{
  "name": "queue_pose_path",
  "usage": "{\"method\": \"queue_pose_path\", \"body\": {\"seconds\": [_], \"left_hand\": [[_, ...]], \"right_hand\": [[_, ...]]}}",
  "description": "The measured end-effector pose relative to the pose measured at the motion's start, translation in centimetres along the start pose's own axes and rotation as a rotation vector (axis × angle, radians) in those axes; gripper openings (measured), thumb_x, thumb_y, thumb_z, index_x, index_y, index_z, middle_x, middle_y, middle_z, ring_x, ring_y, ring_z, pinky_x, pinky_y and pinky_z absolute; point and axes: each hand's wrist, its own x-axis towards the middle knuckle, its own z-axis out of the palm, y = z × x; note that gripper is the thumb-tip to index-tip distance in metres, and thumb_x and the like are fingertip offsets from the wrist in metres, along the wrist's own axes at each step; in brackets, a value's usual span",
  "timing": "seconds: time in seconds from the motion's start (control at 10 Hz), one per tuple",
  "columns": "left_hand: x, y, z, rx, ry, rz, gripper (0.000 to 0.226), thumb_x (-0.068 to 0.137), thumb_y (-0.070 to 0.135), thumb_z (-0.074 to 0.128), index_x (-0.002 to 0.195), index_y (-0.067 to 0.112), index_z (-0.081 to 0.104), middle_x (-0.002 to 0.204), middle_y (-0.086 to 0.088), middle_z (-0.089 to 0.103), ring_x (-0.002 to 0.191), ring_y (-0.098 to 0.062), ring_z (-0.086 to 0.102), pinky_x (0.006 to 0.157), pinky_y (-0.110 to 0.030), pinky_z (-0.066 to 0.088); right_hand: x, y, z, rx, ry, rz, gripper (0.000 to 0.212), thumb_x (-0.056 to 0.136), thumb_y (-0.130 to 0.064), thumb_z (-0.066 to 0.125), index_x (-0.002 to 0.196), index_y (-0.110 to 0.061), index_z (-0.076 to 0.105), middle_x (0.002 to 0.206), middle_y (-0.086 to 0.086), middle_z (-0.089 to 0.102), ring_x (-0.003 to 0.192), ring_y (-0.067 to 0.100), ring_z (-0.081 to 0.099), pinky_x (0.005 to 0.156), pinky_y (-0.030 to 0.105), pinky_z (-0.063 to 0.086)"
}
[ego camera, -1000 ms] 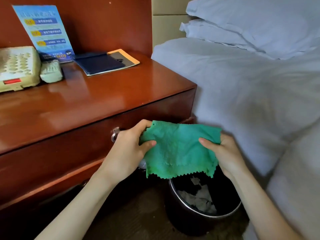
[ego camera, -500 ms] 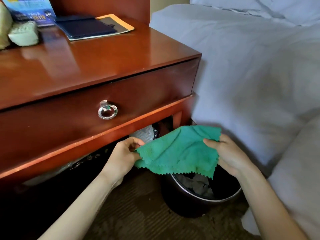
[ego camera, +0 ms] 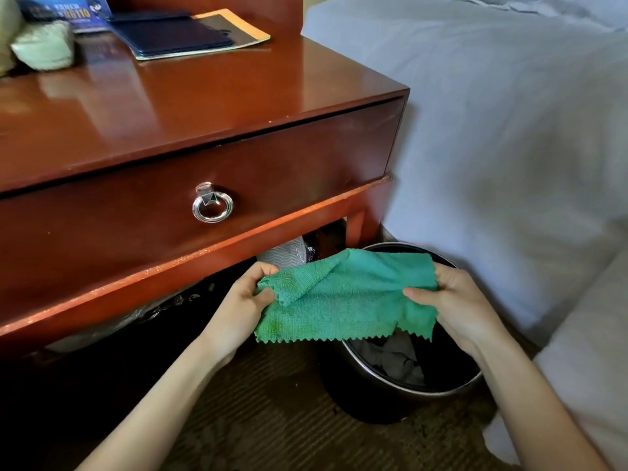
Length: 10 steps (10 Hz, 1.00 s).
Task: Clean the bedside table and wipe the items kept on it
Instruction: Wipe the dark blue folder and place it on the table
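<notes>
1. bedside table of glossy red-brown wood (ego camera: 190,107) sits above and left of our hands; its top is not being touched at this moment.
2. our left hand (ego camera: 238,300) pinches the left edge of the green zigzag-edged microfibre cloth (ego camera: 343,300) between thumb and curled fingers.
3. our right hand (ego camera: 452,304) grips the right edge the same way, thumb on top, so the cloth is stretched out between the two hands.
4. we hold it directly over the round black waste bin with a metal rim (ego camera: 401,385), probably so that any dust falls in with the crumpled paper already there.
5. the cloth hangs below the drawer with its silver ring pull (ego camera: 212,205), clear of the wood.
6. at the back of the tabletop lie a dark blue folder on an orange-edged sheet (ego camera: 180,34) and a pale green remote (ego camera: 44,45), both waiting to be wiped, we judge.
7. white bedding (ego camera: 509,130) lies close on the right.
</notes>
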Motion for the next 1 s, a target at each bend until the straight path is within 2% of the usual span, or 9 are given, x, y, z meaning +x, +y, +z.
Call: {"method": "queue_pose_path", "body": {"seconds": [0.1,0.2,0.3,0.4,0.5,0.6,0.7,0.8,1.0], "left_hand": [[-0.5,0.0,-1.0,-0.201,-0.126,0.038,0.031,0.097,-0.006,0.040,0.103,0.017,0.060,0.091,-0.021,0.062,0.074,-0.031,0.055,0.072,-0.040,0.043],[-0.4,-0.2,-1.6,-0.448,-0.186,0.012,0.024,0.092,0.003,0.048,0.094,0.016,0.068,0.089,-0.009,0.071,0.072,-0.018,0.070,0.058,-0.026,0.054],[-0.2,-0.8,-1.8,-0.581,-0.174,-0.020,0.020,0.085,0.009,0.051,0.080,0.017,0.070,0.088,-0.008,0.070,0.073,-0.017,0.068,0.061,-0.025,0.055],[0.2,-1.3,-1.5,-0.687,-0.173,-0.087,0.022,0.084,0.008,0.047,0.071,0.016,0.062,0.094,-0.012,0.067,0.079,-0.022,0.067,0.064,-0.028,0.057],[0.8,-1.5,-1.4,-0.789,-0.217,-0.184,0.018,0.082,0.014,0.045,0.069,0.015,0.057,0.094,-0.011,0.066,0.085,-0.025,0.068,0.069,-0.033,0.058],[1.5,-1.5,-1.2,-0.843,-0.222,-0.220,0.018,0.083,0.027,0.053,0.070,0.016,0.049,0.086,-0.007,0.066,0.086,-0.022,0.069,0.072,-0.036,0.059],[2.2,-1.8,-0.5,-0.725,-0.145,-0.163,0.021,0.078,0.010,0.067,0.073,0.018,0.048,0.093,-0.008,0.063,0.085,-0.020,0.069,0.065,-0.031,0.059],[2.7,-2.1,0.1,-0.480,-0.058,-0.198,0.020,0.084,0.002,0.064,0.084,0.019,0.055,0.104,-0.009,0.058,0.088,-0.018,0.064,0.059,-0.024,0.056],[2.6,-3.6,1.2,-0.236,0.030,-0.240,0.023,0.092,-0.001,0.058,0.109,0.013,0.066,0.122,-0.016,0.060,0.098,-0.017,0.058,0.078,-0.026,0.051]], "right_hand": [[-0.1,0.1,-0.2,0.026,-0.002,-0.016,0.034,0.079,0.014,0.060,0.095,-0.013,0.073,0.095,0.011,0.074,0.088,0.026,0.071,0.074,0.036,0.058],[-0.2,0.0,-0.3,0.086,-0.024,0.009,0.032,0.079,0.016,0.056,0.088,-0.007,0.076,0.087,0.010,0.075,0.080,0.024,0.072,0.065,0.035,0.060],[-0.2,0.0,-0.5,0.134,-0.032,-0.022,0.044,0.077,0.024,0.045,0.060,-0.006,0.073,0.090,0.012,0.074,0.084,0.025,0.071,0.062,0.029,0.057],[-0.1,0.5,-0.4,0.086,0.007,-0.106,0.058,0.071,0.034,0.033,0.043,-0.008,0.062,0.091,0.008,0.073,0.095,0.028,0.066,0.068,0.031,0.055],[0.3,1.1,-0.1,-0.023,0.069,-0.155,0.062,0.069,0.034,0.031,0.044,-0.011,0.064,0.090,0.003,0.072,0.104,0.030,0.061,0.089,0.043,0.048],[0.5,1.5,-0.2,-0.048,0.087,-0.144,0.062,0.071,0.033,0.030,0.048,-0.011,0.067,0.092,0.000,0.072,0.107,0.028,0.059,0.096,0.048,0.043],[0.6,1.7,-0.6,-0.101,0.086,-0.134,0.063,0.073,0.030,0.029,0.052,-0.013,0.070,0.096,-0.003,0.072,0.108,0.017,0.059,0.100,0.042,0.042],[0.8,2.1,-0.7,-0.242,0.049,-0.091,0.065,0.075,0.028,0.028,0.063,-0.016,0.075,0.100,-0.006,0.071,0.108,0.011,0.060,0.094,0.031,0.043],[1.0,3.2,-0.4,-0.412,-0.064,0.012,0.075,0.074,0.024,0.023,0.079,-0.029,0.076,0.105,-0.011,0.071,0.099,0.009,0.067,0.091,0.030,0.049]]}}
